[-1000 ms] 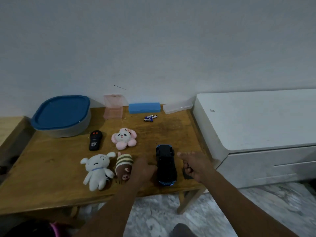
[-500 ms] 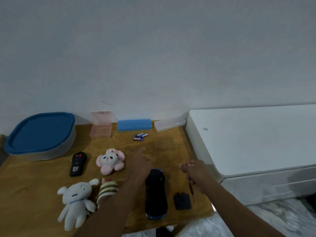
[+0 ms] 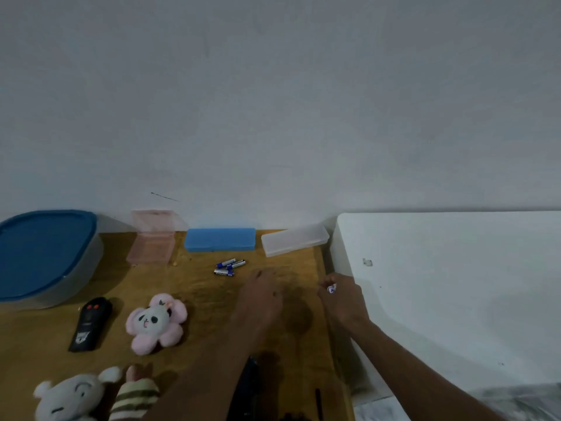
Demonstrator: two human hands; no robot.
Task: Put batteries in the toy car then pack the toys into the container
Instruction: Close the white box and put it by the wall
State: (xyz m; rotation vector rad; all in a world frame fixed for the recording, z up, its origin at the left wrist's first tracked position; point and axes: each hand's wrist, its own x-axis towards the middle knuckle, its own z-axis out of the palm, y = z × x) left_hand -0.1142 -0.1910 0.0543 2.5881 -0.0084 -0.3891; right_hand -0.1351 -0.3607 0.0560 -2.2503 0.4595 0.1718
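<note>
Three blue-and-white batteries (image 3: 229,266) lie near the back of the wooden table (image 3: 206,302). My left hand (image 3: 261,296) hovers just right of them, fingers loose, holding nothing. My right hand (image 3: 341,297) is at the table's right edge, pinched on a small blue-and-white object (image 3: 331,288). The dark toy car (image 3: 249,390) shows only as a sliver at the bottom, mostly hidden by my left forearm. The container with a blue lid (image 3: 45,253) stands at the back left. A pink panda plush (image 3: 154,323), a white plush (image 3: 69,396) and a striped plush (image 3: 133,396) lie at the left front.
A black remote (image 3: 89,323) lies beside the panda plush. A pink box (image 3: 151,244), a blue case (image 3: 220,240) and a clear case (image 3: 294,240) line the wall. A white cabinet (image 3: 455,284) abuts the table's right side. A thin dark stick (image 3: 317,402) lies near the front.
The view tilted up. My left hand left the car and moved back toward the batteries. My right hand rose to the table's right edge, no longer holding the thin tool.
</note>
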